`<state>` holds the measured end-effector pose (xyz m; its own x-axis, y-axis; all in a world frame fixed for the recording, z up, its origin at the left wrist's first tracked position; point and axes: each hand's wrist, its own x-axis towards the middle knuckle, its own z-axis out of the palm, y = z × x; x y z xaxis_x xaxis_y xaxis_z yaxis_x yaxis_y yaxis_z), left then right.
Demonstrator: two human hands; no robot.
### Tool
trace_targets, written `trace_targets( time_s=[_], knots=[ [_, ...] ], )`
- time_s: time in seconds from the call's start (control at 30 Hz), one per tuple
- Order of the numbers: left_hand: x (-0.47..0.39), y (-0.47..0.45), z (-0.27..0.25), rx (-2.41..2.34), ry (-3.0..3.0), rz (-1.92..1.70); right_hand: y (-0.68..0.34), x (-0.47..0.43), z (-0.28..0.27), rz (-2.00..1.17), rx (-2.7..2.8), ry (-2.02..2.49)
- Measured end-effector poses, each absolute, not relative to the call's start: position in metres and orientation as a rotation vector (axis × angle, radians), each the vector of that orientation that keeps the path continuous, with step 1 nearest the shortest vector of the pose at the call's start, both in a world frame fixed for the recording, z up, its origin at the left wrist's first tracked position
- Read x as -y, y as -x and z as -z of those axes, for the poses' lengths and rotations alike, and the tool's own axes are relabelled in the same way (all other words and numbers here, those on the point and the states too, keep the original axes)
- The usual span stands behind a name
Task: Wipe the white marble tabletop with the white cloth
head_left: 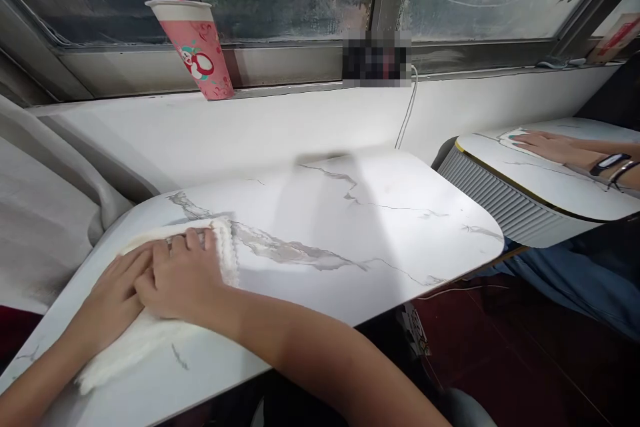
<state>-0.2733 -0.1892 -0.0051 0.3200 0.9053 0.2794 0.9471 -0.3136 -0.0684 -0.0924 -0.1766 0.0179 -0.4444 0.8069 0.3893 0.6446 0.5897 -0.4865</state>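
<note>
A white fluffy cloth (pixel 150 333) is spread at the left end of a white marble-patterned tabletop (pixel 320 220). My left hand (pixel 113 293) lies flat on the cloth, palm down. Beside it, my right hand (pixel 183 273) also presses down on the cloth with its fingers slightly bent, and its thumb side overlaps the left hand's fingers. One scalloped corner of the cloth shows past my right fingertips. The undersides of both hands are hidden.
At right, another person's hand (pixel 550 147) rests on a white cloth on a second marble-patterned cabinet top (pixel 550 180). On the window ledge stand a pink paper cup (pixel 197 53) with a red straw and a blurred-out dark object (pixel 376 60) with a white cable. A pale curtain (pixel 45 207) hangs left.
</note>
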Motion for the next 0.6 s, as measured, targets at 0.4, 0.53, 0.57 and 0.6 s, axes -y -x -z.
trace_targets(
  time_s=[0.4,0.53,0.57,0.6],
  knots=[
    [0.064,0.317,0.012,1.757,2.547,0.459,0.126,0.086,-0.013,-0.288,2.119,1.262],
    [0.041,0.324,0.006,1.903,2.487,0.495,0.142,0.059,-0.013,-0.289,2.099,1.251],
    [0.036,0.324,0.005,1.935,2.476,0.515,0.145,0.053,-0.013,-0.290,2.098,1.256],
    [0.031,0.325,0.003,1.949,2.459,0.544,0.148,0.047,-0.012,-0.294,2.100,1.266]
  ],
)
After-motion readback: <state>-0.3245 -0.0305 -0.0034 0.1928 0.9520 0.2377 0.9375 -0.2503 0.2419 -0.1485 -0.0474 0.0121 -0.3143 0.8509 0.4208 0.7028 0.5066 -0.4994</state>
